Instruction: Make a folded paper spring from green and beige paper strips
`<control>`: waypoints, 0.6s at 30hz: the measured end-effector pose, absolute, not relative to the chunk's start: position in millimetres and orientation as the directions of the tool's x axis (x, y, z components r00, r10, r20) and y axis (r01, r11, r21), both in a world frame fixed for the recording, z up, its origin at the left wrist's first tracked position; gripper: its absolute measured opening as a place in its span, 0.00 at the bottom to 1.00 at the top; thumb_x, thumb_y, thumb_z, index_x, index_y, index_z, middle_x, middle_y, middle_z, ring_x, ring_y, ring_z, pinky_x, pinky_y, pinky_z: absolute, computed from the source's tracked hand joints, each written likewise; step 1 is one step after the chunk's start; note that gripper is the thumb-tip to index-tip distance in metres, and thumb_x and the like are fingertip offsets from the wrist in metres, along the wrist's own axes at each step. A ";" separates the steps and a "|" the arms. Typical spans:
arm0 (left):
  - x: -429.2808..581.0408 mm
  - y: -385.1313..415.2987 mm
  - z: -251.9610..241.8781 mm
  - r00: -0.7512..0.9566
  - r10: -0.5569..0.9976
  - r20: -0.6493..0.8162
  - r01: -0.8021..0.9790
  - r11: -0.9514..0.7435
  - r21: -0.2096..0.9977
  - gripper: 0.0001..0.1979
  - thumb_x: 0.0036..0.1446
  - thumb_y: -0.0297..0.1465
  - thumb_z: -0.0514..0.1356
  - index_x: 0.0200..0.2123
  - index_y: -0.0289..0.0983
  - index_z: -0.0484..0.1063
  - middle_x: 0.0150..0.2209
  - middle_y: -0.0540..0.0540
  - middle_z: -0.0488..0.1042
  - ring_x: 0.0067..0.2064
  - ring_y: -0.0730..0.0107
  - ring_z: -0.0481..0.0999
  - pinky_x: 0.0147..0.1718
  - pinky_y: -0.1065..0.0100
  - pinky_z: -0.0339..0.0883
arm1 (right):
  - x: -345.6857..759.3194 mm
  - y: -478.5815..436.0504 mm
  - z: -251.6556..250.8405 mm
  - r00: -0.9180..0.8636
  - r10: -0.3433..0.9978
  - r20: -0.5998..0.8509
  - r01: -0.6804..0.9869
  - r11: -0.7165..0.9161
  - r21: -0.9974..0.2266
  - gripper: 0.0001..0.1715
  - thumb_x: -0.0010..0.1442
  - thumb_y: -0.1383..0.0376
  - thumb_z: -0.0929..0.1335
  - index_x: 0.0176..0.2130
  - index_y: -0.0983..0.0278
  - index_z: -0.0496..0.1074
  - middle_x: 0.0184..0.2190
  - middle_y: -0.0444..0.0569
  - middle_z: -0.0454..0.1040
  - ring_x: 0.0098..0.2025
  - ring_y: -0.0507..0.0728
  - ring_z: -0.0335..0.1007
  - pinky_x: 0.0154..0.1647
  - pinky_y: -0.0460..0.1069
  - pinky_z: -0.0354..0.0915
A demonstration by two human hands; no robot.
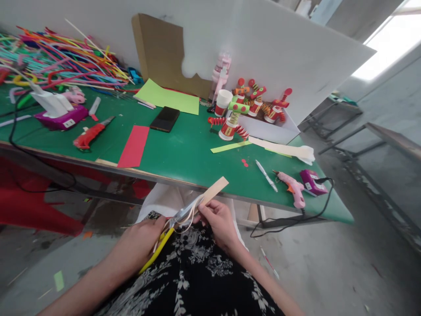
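Observation:
In front of my lap, my left hand (143, 239) is wrapped round a pair of scissors (157, 250) with yellow handles. The metal blades point up and to the right, alongside a pale peach paper strip (215, 188). My right hand (219, 221) pinches that strip between thumb and fingers, its wide end sticking out towards the table edge. Thin curling slivers of the same paper hang by the blades. How far apart the blades stand is hard to see.
On the green table (184, 153) lie a red paper piece (133, 146), a phone (165, 119), a red-handled knife (90, 135), a white pen (266, 175) and a pink glue gun (292, 188) with a trailing cord. Paper-cup figures (228, 129) stand behind, near piled pipe cleaners (75, 59).

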State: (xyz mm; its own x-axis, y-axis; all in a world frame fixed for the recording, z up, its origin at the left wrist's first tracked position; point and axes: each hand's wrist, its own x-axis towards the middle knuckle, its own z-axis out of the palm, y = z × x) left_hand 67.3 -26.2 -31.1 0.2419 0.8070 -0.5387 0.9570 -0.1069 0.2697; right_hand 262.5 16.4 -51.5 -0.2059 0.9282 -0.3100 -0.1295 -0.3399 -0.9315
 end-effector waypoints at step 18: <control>64.1 -30.7 -38.2 0.258 0.833 -0.490 0.949 -0.121 0.293 0.18 0.62 0.30 0.45 0.52 0.35 0.66 0.43 0.34 0.79 0.46 0.47 0.79 0.41 0.54 0.70 | 266.2 22.2 -45.5 -0.142 0.949 -0.281 -0.124 -0.299 -0.946 0.20 0.50 0.50 0.74 0.29 0.65 0.76 0.18 0.46 0.75 0.18 0.49 0.63 0.21 0.45 0.57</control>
